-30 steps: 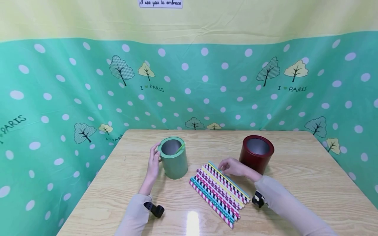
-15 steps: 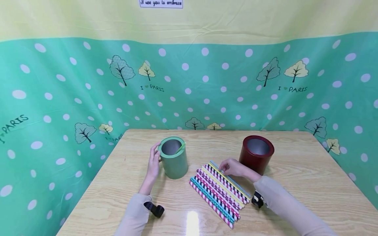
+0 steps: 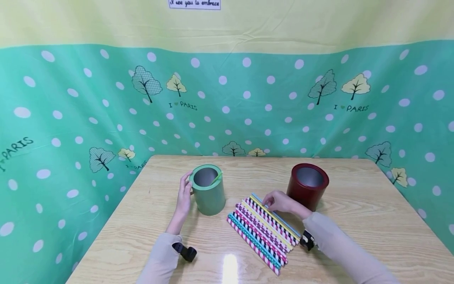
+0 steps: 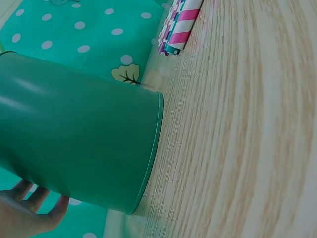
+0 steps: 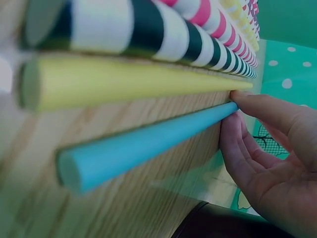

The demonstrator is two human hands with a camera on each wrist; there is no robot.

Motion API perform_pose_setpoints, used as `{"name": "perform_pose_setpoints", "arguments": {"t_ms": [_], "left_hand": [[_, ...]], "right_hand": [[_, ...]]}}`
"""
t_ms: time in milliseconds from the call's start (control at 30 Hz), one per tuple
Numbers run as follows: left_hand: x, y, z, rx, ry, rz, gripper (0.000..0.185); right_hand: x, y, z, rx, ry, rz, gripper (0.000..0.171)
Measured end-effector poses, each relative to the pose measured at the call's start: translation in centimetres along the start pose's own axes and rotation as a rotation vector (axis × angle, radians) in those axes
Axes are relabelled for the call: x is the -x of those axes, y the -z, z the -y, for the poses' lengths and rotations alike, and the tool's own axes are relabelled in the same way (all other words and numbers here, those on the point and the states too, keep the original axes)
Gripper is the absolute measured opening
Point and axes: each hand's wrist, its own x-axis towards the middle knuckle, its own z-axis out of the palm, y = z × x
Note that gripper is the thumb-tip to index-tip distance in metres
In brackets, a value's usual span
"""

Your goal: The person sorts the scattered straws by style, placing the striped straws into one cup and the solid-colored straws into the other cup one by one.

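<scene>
Barely anything has shifted over the last second: the right hand (image 3: pixel 280 202) has crept a touch toward the far end of the light blue straw (image 3: pixel 274 215), and the left hand (image 3: pixel 184 195) has kept its place, so the work sits at the point of getting hold of one straw. That blue straw lies at the right edge of the row of patterned paper straws (image 3: pixel 260 230), just beside a plain yellow straw (image 5: pixel 129 82), flat on the wooden table (image 3: pixel 354 205). In the right wrist view the fingertips (image 5: pixel 235 106) touch its far tip, fingers bent around it but not yet closed. The left hand rests against the left side of the green can (image 3: pixel 208 190), which has one green straw (image 3: pixel 216 178) inside. A dark red can (image 3: pixel 307 185) stands just beyond the right hand.
</scene>
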Motion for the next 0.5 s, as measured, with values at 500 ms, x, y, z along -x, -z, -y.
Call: {"name": "perform_pose_setpoints", "arguments": {"t_ms": [500], "left_hand": [[0.06,-0.09,-0.14,0.01,0.005,-0.019,0.039]], "right_hand": [[0.07,-0.24,0.97,0.013,-0.118,-0.069,0.02]]}}
